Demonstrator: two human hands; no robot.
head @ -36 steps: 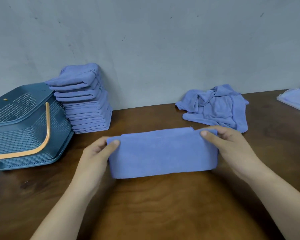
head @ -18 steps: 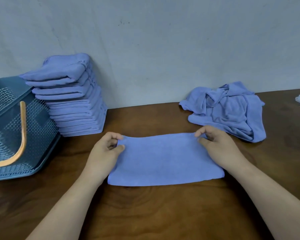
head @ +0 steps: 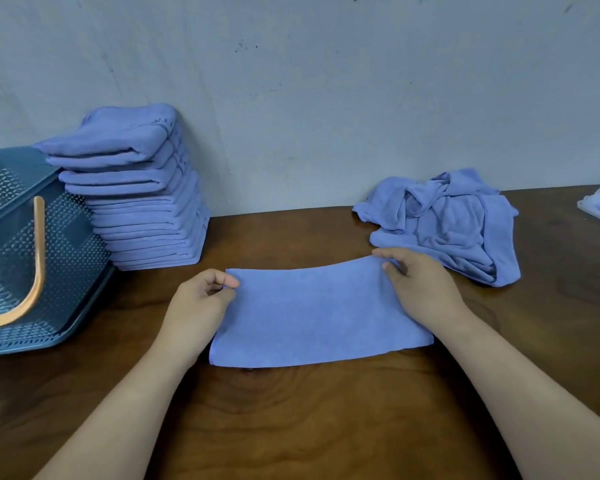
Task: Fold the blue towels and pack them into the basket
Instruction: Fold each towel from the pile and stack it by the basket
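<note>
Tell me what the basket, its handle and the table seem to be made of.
Basket: likely moulded plastic, matte teal, walls pierced with regular small holes. Handle: smooth tan strip, plastic or wood, unclear. Table: wood or veneer, brown, swirling grain, slight sheen.

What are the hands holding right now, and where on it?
Both hold the folded blue towel: left hand pinches its far-left corner, right hand pinches its far-right corner.

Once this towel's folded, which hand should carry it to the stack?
Left, probably: the stack stands on that side, nearer the left hand; the right hand would have to cross over the towel.
</note>
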